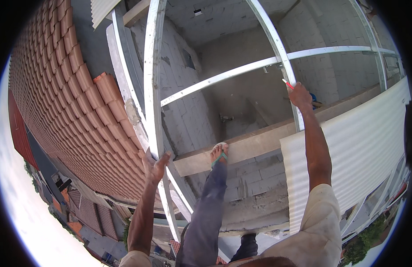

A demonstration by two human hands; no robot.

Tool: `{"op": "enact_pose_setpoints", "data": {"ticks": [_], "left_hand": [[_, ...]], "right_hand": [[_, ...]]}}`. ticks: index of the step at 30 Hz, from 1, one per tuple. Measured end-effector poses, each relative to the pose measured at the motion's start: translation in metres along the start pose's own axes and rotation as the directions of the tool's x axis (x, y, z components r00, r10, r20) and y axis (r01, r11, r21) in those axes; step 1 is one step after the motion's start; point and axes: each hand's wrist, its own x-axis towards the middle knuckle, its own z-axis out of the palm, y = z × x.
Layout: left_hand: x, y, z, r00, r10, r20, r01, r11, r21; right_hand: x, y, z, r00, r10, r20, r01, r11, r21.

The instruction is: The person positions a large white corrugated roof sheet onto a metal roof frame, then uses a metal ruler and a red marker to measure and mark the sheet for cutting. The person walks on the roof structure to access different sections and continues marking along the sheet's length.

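My left hand (pixel 155 165) grips a long silver metal rafter (pixel 152 71) that runs front to back over an unroofed space. My right hand (pixel 298 95) is closed around a slim red-and-white stick-like tool (pixel 286 83) and rests on another metal rafter (pixel 268 29). A crossing batten (pixel 224 78) joins the rafters. My sandalled foot (pixel 219 153) stands on a concrete beam (pixel 255 141), between my two hands. A corrugated white sheet (pixel 344 155) lies beside my right arm.
Far below are a grey floor (pixel 228 58) and block walls (pixel 317 71). A terracotta tile roof (pixel 68 111) slopes along the left, with neighbouring rooftops (pixel 88 213) lower down. A small blue object (pixel 313 100) shows partly behind my right hand, beside the beam.
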Motion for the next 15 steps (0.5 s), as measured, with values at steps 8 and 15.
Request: {"op": "enact_pose_setpoints", "data": {"ticks": [8, 15], "left_hand": [[0.059, 0.039, -0.008, 0.996, 0.034, -0.084, -0.028, 0.997, 0.078], [0.049, 0.063, -0.031, 0.992, 0.049, -0.116, -0.046, 0.999, 0.024]], "right_hand": [[0.015, 0.001, -0.02, 0.991, -0.04, 0.13, 0.048, 0.997, -0.053], [0.005, -0.004, -0.018, 0.997, 0.012, 0.074, -0.01, 1.0, -0.018]]}}
